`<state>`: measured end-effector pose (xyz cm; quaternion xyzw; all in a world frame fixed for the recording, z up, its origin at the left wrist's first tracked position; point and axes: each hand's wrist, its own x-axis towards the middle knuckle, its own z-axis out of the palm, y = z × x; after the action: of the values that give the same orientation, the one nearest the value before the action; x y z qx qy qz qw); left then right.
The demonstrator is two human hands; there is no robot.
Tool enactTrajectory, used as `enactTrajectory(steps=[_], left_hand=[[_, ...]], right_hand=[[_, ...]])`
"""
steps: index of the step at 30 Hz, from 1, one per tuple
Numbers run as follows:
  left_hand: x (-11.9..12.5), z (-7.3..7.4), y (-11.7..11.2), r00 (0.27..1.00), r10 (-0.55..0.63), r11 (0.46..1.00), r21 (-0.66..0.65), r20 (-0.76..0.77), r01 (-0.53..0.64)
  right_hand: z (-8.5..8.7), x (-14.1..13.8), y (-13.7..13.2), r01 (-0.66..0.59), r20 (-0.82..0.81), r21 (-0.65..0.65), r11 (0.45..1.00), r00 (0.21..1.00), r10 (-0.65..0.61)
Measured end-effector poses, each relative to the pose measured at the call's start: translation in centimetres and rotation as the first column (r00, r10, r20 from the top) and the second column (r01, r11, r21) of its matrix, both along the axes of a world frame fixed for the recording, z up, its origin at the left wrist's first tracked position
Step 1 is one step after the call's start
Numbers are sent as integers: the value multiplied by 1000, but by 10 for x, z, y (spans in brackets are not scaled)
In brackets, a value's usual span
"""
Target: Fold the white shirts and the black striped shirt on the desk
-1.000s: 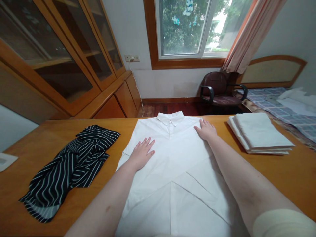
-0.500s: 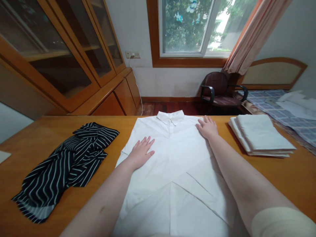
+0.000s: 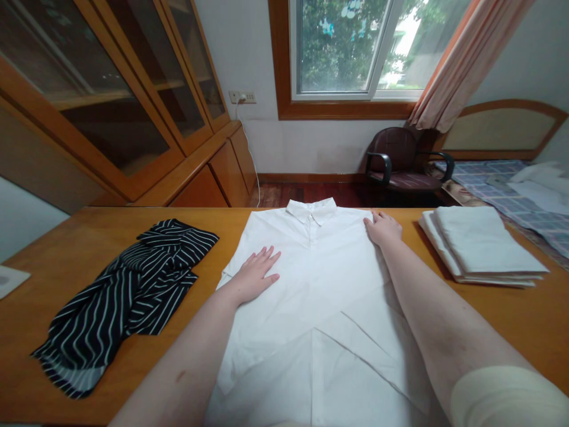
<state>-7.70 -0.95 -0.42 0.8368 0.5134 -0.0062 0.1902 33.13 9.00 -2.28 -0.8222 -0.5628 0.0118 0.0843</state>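
Observation:
A white collared shirt (image 3: 320, 296) lies flat on the wooden table (image 3: 89, 249), collar at the far edge and both sides folded in toward the middle. My left hand (image 3: 255, 274) rests flat on the shirt's left half, fingers stretched out. My right hand (image 3: 383, 228) lies palm down on the shirt's far right shoulder, close to the collar, fingers open. Neither hand holds anything.
A crumpled black shirt with white stripes (image 3: 128, 290) lies left of the white one. A stack of folded white cloth (image 3: 482, 246) sits at the right. A dark armchair (image 3: 400, 163), a bed (image 3: 511, 190) and wooden glass-door cabinets (image 3: 111, 101) stand beyond the table.
My right hand has slid a little outward and farther along the shirt's right shoulder. My left hand has stayed in place. The view has shifted slightly.

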Motion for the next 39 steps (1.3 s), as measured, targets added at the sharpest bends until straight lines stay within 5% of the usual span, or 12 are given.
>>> enactTrajectory(steps=[3,5,9,16,20,26,29,32,36,39], left_hand=[[-2,1,3,998,26,998,52,53,-29],[-2,1,4,993,83,991,98,85,-91],[6,2,3,986,151,973,163,66,-160],[48,7,-20,995,85,964,257,-60,-67],[67,1,-33,994,-98,973,208,-39,104],[60,-3,-23,991,-106,993,43,-86,110],[55,1,-12,974,144,988,80,-177,-132],[47,9,11,874,399,917,110,-278,-384],[27,22,61,846,476,879,93,-241,-468],[10,18,88,768,612,790,105,-189,-604]], right_hand=[[1,-3,-4,-25,52,140,990,998,17],[3,-8,-7,-156,131,194,969,983,132],[12,-28,-21,-472,204,107,875,872,445],[11,-101,-80,-755,-12,-1,656,656,754],[3,-101,-83,-726,-51,-72,684,688,724],[-1,-51,-49,-423,36,-135,896,901,431],[-3,-41,-42,-368,59,-125,921,924,377],[-3,-40,-40,-366,66,-125,922,924,376],[2,-40,-35,-393,77,-113,912,912,403],[2,-38,-32,-426,104,-70,902,896,431]])
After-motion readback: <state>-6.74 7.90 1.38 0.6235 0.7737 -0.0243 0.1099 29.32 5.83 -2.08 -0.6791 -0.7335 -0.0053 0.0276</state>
